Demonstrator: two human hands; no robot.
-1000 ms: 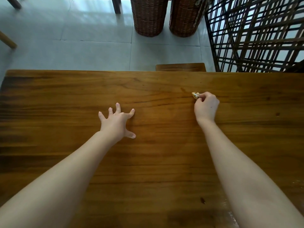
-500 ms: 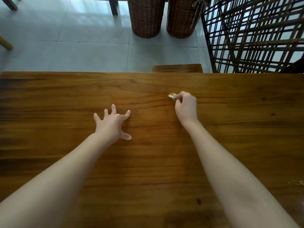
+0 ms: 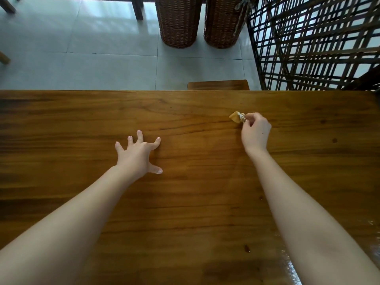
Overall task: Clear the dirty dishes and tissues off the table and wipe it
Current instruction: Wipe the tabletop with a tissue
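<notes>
1. Fingers of the right hand pinch a small crumpled tan-and-white tissue wad, low over the far right part of the glossy brown wooden worktop.
2. Left hand rests on the worktop, fingers spread wide, well apart from the wad.

light: soft daylight | glare: table near-right edge, floor | edges: wide-angle bowing | focus: sharp
</notes>
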